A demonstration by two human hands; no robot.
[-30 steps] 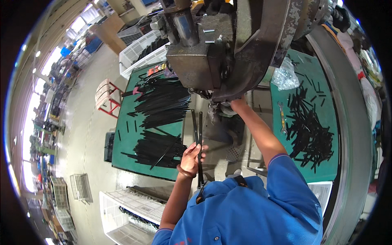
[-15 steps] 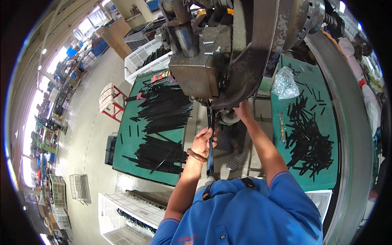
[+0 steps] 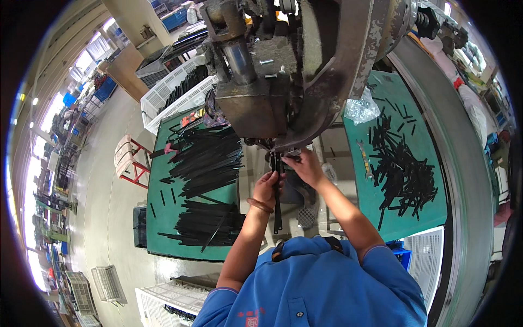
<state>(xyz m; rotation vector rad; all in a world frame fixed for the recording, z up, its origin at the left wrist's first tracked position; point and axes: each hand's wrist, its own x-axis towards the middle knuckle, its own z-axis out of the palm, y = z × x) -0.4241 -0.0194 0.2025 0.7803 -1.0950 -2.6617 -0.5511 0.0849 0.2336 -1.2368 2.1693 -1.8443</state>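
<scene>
— Head view first. Where's the long black strip (image 3: 277, 191)?

— Upright between the two counters, top end tucked under the grey press machine (image 3: 272, 82), lower end hanging free just above the blue shirt collar.

— Left hand (image 3: 267, 188)?

— Closed around the strip partway down its length, fingers wrapped tight, a brown bangle on the wrist just below.

— And the right hand (image 3: 305, 166)?

— Up at the strip's top end, right beneath the machine's lower block, fingers drawn together there. Pinching the strip itself or only resting on it: can't tell, too small and shadowed.

— Around them?

— To the left, a green-topped counter (image 3: 163, 229) loaded with black strips (image 3: 210, 158) in two heaps, one fanned out near the machine, one bundled lower down, with a few short offcuts scattered loose beside them. Beyond its far edge, white plastic crates (image 3: 174, 92) with more dark strips inside. Beside its left edge, a red-framed stool (image 3: 131, 161) on the floor.

— On the right?

— Another green counter (image 3: 430, 218), carrying a loose scatter of shorter black pieces (image 3: 406, 174), a clear plastic bag (image 3: 362, 109) at the far end near the machine, and a slim metal tool (image 3: 365, 158) lying along the inner edge.

— Lower edge?

— More white crates (image 3: 158, 300) near the left elbow, and one by the right elbow.
</scene>
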